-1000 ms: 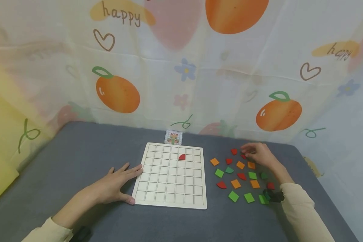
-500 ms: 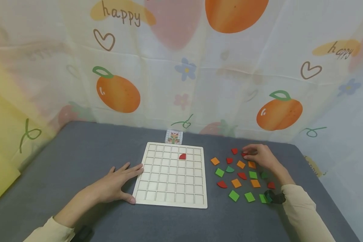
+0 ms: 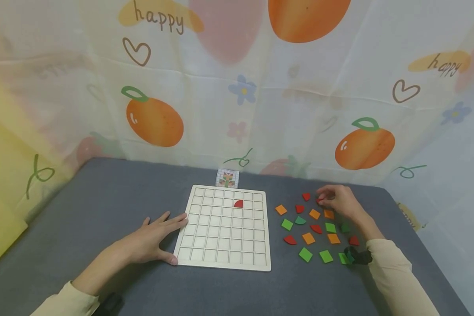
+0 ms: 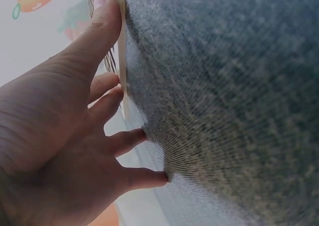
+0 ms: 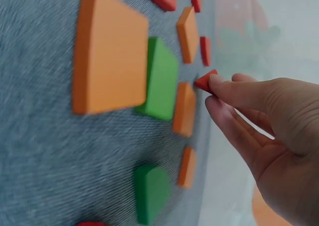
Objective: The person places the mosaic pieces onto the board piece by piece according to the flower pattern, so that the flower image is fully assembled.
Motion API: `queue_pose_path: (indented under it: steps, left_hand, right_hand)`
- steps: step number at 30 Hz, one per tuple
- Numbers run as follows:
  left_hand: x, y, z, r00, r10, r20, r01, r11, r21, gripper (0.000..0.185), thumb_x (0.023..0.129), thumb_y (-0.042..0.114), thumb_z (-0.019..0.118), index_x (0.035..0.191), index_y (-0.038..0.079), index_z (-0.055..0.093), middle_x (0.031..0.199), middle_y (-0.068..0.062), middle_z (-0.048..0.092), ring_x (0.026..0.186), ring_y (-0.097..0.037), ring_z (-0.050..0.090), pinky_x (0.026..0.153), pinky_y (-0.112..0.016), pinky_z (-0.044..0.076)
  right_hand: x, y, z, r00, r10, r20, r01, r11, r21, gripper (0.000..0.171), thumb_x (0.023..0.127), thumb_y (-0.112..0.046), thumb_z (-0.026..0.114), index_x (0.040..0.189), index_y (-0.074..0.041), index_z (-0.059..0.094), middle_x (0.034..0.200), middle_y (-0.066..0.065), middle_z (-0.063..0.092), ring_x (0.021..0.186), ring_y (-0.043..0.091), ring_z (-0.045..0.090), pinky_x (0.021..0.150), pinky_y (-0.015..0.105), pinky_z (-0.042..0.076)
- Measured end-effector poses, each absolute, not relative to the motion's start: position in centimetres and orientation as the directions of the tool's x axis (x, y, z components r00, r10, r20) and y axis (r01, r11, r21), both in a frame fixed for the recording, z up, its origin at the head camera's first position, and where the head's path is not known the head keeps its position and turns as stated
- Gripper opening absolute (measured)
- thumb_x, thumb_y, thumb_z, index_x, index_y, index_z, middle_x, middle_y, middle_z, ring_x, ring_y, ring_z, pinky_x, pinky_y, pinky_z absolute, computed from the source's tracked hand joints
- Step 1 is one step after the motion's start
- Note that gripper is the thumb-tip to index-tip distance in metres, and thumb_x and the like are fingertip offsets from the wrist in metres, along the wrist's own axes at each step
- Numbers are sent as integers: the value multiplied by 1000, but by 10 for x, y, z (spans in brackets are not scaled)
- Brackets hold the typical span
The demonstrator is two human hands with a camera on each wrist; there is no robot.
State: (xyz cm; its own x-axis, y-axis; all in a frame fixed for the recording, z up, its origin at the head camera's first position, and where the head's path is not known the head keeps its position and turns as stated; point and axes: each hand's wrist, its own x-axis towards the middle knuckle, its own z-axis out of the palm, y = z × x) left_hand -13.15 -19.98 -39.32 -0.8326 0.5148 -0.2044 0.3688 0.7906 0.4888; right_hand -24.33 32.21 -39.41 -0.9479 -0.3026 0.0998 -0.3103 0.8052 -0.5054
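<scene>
Left hand flat on worktop, fingers straight against edge of board, steadying it. Right hand pinching red piece at far edge of loose tiles, beside board. One red piece already seated in grid.

Grey table; pale grid board w/ red piece; red/orange/green tiles.

Home play corner: fruit-print curtain, puzzle board.
</scene>
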Motion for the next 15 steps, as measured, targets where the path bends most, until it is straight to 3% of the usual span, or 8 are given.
queue_pose_path:
  steps: [15]
  left_hand:
    - [-131, -201, -393, -829, 520, -206, 379, 794, 476, 107, 67, 52, 80, 154, 12, 33, 161, -9, 25, 143, -51, 17, 97, -81, 9]
  right_hand:
    - [-244, 285, -378, -905, -403, 137, -413, 755, -509, 30, 83, 5, 73, 112, 8, 68, 89, 12, 71, 83, 29, 69, 71, 42, 57]
